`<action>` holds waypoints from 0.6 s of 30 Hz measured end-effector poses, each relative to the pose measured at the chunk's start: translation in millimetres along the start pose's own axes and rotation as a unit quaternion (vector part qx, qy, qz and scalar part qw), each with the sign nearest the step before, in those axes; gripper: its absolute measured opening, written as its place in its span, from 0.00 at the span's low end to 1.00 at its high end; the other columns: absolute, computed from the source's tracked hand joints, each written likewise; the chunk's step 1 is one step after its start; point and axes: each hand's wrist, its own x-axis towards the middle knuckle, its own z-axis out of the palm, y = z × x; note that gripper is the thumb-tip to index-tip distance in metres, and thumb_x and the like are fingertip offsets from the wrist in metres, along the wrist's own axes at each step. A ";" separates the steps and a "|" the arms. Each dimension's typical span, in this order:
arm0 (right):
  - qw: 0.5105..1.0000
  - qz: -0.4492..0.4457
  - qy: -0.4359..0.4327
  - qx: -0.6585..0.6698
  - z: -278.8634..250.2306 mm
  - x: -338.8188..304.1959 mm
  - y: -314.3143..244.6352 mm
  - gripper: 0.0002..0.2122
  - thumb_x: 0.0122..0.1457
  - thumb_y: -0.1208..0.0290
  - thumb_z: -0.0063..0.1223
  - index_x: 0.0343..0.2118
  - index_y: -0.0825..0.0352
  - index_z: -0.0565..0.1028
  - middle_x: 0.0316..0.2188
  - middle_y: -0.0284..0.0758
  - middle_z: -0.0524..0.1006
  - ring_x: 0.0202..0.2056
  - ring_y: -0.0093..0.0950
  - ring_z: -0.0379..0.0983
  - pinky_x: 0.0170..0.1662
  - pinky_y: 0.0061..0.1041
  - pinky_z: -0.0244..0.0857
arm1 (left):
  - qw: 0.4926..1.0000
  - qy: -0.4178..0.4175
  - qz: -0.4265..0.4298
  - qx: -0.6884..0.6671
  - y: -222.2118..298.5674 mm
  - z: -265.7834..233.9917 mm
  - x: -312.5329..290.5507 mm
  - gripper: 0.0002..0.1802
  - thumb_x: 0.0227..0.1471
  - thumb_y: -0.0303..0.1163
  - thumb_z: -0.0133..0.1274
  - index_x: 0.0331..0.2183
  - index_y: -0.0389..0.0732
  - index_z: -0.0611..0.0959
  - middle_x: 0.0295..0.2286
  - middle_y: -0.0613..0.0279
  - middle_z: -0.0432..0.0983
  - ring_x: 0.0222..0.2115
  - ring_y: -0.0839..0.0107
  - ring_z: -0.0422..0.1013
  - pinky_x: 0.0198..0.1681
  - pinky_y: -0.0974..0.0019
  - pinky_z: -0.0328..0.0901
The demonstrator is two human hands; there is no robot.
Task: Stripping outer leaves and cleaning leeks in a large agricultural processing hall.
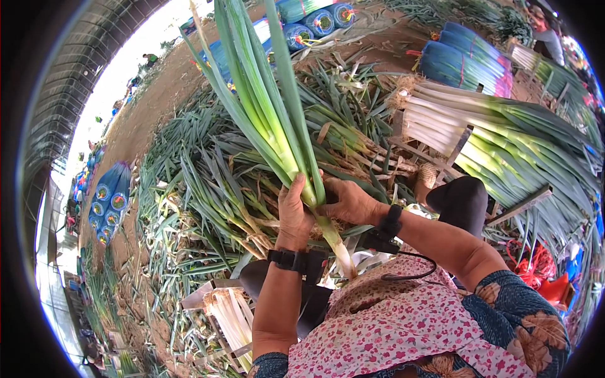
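A large green onion (272, 129) stands tilted in front of me, its leaves fanning up past the top edge and its pale lower stalk (337, 246) pointing down toward my lap. My left hand (295, 211) is closed around the stalk, thumb along its side. Right beside it, my right hand (351, 200) pinches an outer leaf (293, 94) where it joins the stalk. That leaf stands slightly apart from the others. My right fingertips are partly hidden behind the stalk. Below my hands lies a pink floral apron (403, 321).
Loose green onions and cut leaves (220, 170) heap up ahead. At right, a wooden rack (455, 148) holds a bundle of trimmed green onions (466, 120). More white stalks (230, 315) lie in a frame at lower left. Blue-wrapped bundles (463, 60) lie farther off; a person (547, 38) is far right.
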 end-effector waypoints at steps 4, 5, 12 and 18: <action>0.996 -0.009 0.023 -0.081 22.1 -3.7 2.3 0.19 0.43 0.71 0.57 0.39 0.72 0.70 0.33 0.47 0.74 0.36 0.38 0.73 0.41 0.31 0.65 | 0.993 0.092 0.068 0.035 3.3 -13.2 7.7 0.14 0.47 0.27 0.56 0.39 0.35 0.76 0.32 0.61 0.76 0.30 0.70 0.72 0.34 0.68 0.68; 0.996 -0.010 0.019 -0.087 26.9 -5.2 8.2 0.18 0.43 0.72 0.57 0.38 0.73 0.71 0.34 0.47 0.74 0.37 0.39 0.72 0.42 0.31 0.64 | 0.991 0.101 0.084 0.033 6.5 -8.4 6.0 0.14 0.47 0.26 0.56 0.38 0.36 0.76 0.30 0.60 0.76 0.27 0.70 0.72 0.29 0.68 0.68; 0.943 0.214 0.045 -0.251 -24.4 -82.2 159.9 0.14 0.41 0.66 0.57 0.31 0.67 0.76 0.28 0.46 0.76 0.33 0.40 0.74 0.38 0.35 0.67 | 0.979 0.133 0.123 0.095 50.5 -32.2 7.9 0.13 0.50 0.32 0.54 0.37 0.40 0.72 0.28 0.59 0.74 0.22 0.71 0.68 0.22 0.68 0.66; 0.925 0.120 -0.130 -0.336 -55.8 -95.6 173.2 0.34 0.42 0.49 0.60 0.51 0.64 0.66 0.38 0.46 0.74 0.39 0.42 0.71 0.43 0.34 0.64 | 0.996 0.039 0.076 0.016 69.9 -22.8 1.1 0.25 0.56 0.50 0.40 0.45 0.41 0.70 0.34 0.58 0.73 0.30 0.67 0.68 0.35 0.64 0.64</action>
